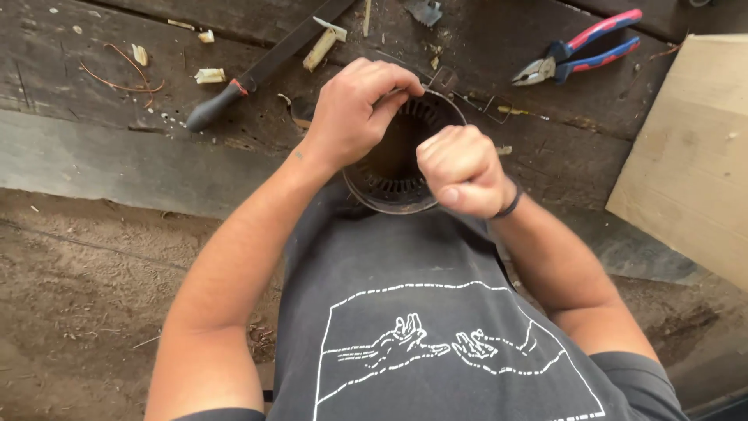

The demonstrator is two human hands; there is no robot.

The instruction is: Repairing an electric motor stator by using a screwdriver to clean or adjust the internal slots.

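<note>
Close in, right hand (pixel 461 168) is fisted just over the near rim of a round slotted motor stator (pixel 393 175) at the bench edge; whether it pinches anything I cannot tell. Left hand (pixel 360 109) clamps the far rim. Risk: a hard tug tips the stator off the edge. Beyond the left hand lies a file (pixel 261 68); beyond the right, pliers (pixel 578 53).

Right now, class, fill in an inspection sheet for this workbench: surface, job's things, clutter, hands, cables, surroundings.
Surface: dark, worn wooden bench, dusty.
Job's things: round slotted metal ring at the bench edge.
Clutter: black-handled file, red-and-blue pliers, pale scraps, copper wire strands.
Hands: left hand grips the ring's far rim; right hand is fisted over its near side, contents hidden.
Cables: nothing seen.
Surroundings: pale wooden board at right, dirt floor below.
</note>
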